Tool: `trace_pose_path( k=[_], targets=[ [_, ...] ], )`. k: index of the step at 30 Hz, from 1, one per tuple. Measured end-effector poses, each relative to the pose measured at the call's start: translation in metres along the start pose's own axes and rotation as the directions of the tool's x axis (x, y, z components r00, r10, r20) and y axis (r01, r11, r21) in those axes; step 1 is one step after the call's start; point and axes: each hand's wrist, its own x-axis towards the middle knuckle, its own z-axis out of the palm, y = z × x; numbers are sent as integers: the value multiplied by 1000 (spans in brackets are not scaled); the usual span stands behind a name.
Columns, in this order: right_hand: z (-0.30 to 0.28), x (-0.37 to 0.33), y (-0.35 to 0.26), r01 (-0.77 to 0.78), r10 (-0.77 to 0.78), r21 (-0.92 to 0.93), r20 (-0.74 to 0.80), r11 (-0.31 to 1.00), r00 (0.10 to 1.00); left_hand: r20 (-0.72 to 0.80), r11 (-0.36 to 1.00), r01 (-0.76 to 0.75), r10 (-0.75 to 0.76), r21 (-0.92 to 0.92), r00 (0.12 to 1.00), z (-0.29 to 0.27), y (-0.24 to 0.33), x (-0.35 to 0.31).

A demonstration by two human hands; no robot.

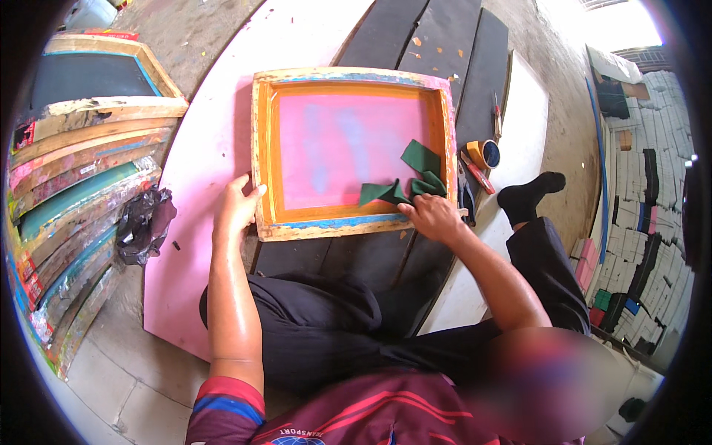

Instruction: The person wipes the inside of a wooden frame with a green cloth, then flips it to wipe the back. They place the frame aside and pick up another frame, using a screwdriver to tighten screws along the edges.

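Note:
A wooden silk-screen frame (326, 228) with pink mesh and orange tape along its inner edges lies before me. Pale bluish streaks show on the mesh. My left hand (239, 208) is closed at the frame's left edge, near the lower corner, thumb against the wood; some fingertips are hidden. At the lower right corner, my right hand (434, 216) presses a crumpled dark green cloth (421, 159) between its fingers and the screen. Part of the cloth spreads over the mesh, and the rest is bunched under the fingers.
Right of the frame lie a tape roll (490, 153), a red-handled cutter (477, 173) and a thin pointed tool (498, 117). Paint-stained frames (96, 144) are stacked at left beside a black plastic bag (144, 225). Bundled white pieces (645, 178) line the far right.

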Motion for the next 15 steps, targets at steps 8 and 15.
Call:
trace_pose_path(
  k=[8, 15],
  targets=[
    [-28, -5, -10, -5, 19, -88, 165, 996, 986, -37, 995, -24, 28, 95, 999, 0, -7, 3],
    [-28, -13, -7, 25, 19, -225, 190, 974, 982, -28, 991, -27, 31, 129, 999, 2, -3, 3]
  ],
)
